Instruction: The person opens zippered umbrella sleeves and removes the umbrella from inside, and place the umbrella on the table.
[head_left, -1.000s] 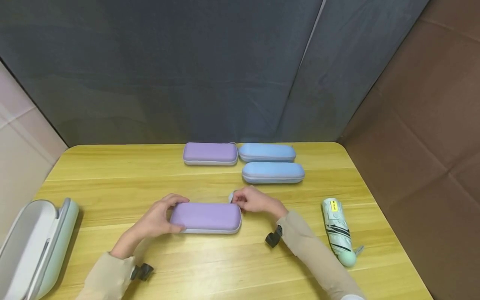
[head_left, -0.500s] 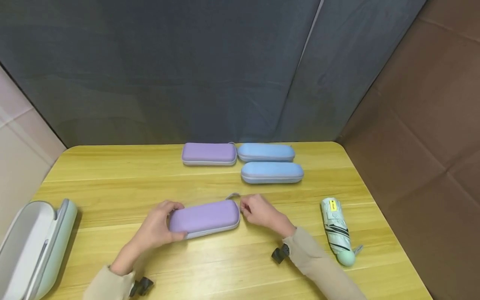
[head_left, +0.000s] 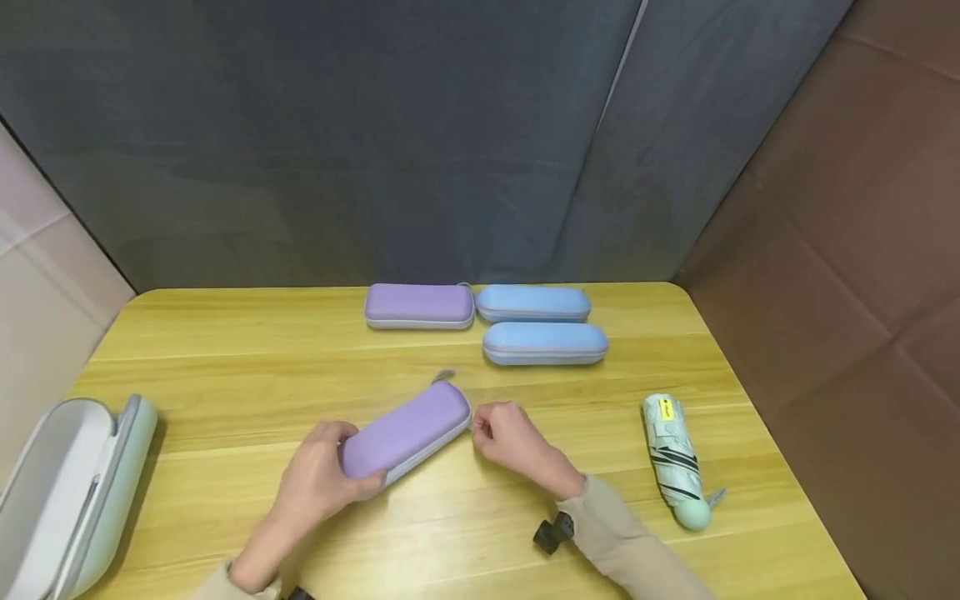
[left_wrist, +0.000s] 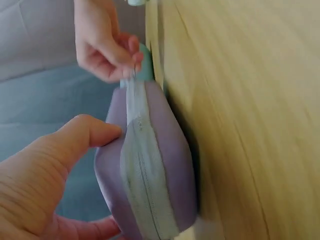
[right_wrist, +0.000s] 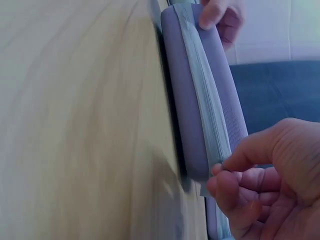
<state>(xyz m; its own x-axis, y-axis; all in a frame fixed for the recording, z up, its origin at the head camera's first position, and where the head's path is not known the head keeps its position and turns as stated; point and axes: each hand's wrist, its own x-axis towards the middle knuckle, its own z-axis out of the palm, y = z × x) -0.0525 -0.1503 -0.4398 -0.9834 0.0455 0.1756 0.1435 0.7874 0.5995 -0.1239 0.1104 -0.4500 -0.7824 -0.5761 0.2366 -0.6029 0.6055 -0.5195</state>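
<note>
A purple zip case [head_left: 405,428] lies slanted on the table, its right end farther back. My left hand [head_left: 318,475] grips its left end, thumb on the near side and fingers over the far side. At the right end, my right hand [head_left: 513,442] pinches the zipper pull between thumb and index finger; the fingertips mostly hide the pull. In the left wrist view the grey zipper band [left_wrist: 145,175] runs along the side of the case, its teeth together where visible. A grey strap loop [head_left: 444,376] sticks out behind the right end.
Another purple case [head_left: 420,306] and two blue cases, a rear one [head_left: 532,302] and a front one [head_left: 545,343], lie at the table's back. A folded mint umbrella [head_left: 675,462] lies right. A pale green container [head_left: 123,483] stands at the left edge.
The purple case has turned, its right end swinging away toward the back. My right hand has moved from beside the strap loop to the case's right end and pinches there.
</note>
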